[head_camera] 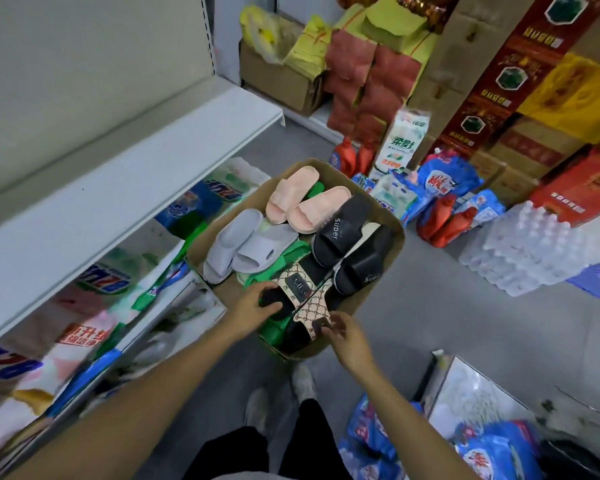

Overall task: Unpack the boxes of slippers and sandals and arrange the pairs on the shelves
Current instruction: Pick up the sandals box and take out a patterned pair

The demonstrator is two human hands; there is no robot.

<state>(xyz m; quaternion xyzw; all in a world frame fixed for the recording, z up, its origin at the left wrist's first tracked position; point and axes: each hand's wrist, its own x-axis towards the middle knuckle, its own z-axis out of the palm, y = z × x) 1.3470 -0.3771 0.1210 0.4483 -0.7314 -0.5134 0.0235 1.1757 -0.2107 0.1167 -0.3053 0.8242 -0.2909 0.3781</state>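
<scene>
white shelf [129, 174] runs along the left, upper board bare in view; the level below it is packed with detergent bags [97, 282] in blue, green and pink print.

cardboard box [394, 233] sits on the grey floor [430, 306] just beside the shelf's lower edge, open at the top, slippers piled loose inside. contents, big to small as seen:
- black slippers [340, 233] marked "super", a pair at the right side, one overlapping the other.
- pink slippers [302, 202] side by side at the far end, on top of the pile.
- pale grey slippers [243, 247] side by side at the left wall of the box.
- green slippers [288, 254] underneath, showing only in the gaps.
- patterned slippers [297, 284], beige monogram straps over black soles, at the near end.

stacked cartons [520, 147] and a shrink-wrapped pack of water bottles [523, 254] stand on the floor to the right, well apart from the box.

left hand's grip [253, 306]: fingers curled over the heel end of one patterned slipper, grasping its black sole, still inside the box.

right hand's grip [342, 332]: fingertips pinching the strap edge of the second patterned slipper at the near rim. both slippers touch along their inner sides.
</scene>
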